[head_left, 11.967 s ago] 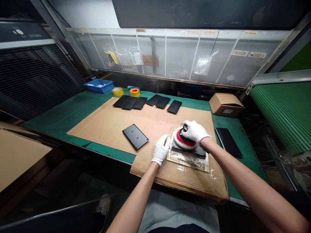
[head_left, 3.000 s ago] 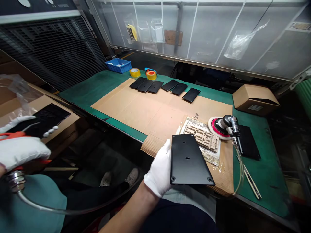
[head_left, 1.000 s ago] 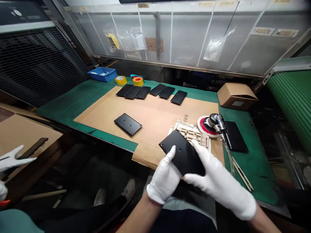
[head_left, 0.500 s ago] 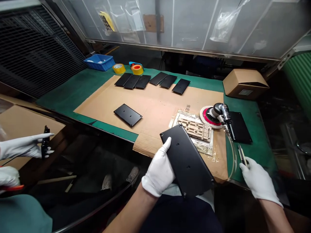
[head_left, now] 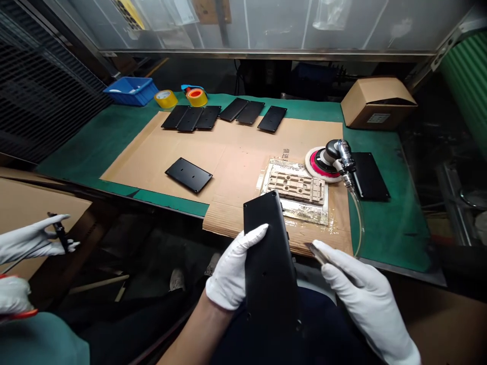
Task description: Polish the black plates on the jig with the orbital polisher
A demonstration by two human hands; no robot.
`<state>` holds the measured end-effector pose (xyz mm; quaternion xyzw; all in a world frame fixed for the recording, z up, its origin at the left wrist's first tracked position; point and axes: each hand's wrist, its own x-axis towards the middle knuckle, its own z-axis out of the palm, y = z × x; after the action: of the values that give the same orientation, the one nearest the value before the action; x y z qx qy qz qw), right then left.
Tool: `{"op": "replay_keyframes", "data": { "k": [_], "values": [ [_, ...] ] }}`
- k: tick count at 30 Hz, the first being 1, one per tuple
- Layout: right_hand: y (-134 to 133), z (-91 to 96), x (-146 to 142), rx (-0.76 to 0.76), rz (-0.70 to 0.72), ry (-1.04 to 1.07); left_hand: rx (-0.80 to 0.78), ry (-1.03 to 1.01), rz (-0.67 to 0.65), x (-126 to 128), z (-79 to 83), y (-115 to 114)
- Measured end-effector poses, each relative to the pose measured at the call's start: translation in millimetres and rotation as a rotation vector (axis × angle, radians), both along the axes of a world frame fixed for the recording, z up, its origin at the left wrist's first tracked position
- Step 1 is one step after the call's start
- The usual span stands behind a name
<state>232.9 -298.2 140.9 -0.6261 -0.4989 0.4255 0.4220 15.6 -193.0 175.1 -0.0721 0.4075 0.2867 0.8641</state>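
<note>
My left hand, in a white glove, grips a black flat plate with small holes, held upright over my lap. My right hand, also gloved, is closed on a thin metal blade-like tool whose tip points toward the plate's right edge. Just beyond on the cardboard lies a tan slotted fixture on shiny film. A sander with a red and white pad rests to its right, its hose trailing toward me.
One black plate lies alone on the cardboard sheet; several more line the far edge. Another dark plate sits right of the sander. Tape rolls, a blue bin and a cardboard box stand behind. A co-worker's gloved hands work at left.
My right hand picked up the thin tool from the table's right side and brought it to the plate. The plate swung upright, closer to my lap. The view tilted down.
</note>
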Motion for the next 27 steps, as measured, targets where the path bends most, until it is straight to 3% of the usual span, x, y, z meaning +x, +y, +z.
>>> {"op": "replay_keyframes", "data": {
  "k": [3,10,27],
  "values": [
    [10,11.2,-15,0.021,0.044,0.038,0.026,-0.015,-0.006,0,0.7,-3],
    [9,5.1,-8,0.042,0.097,-0.014,0.022,-0.027,-0.005,0,0.5,-6],
    [5,10.9,-2,0.146,0.214,-0.063,-0.032,-0.071,-0.044,-4,-2.9,-5]
  ]
}}
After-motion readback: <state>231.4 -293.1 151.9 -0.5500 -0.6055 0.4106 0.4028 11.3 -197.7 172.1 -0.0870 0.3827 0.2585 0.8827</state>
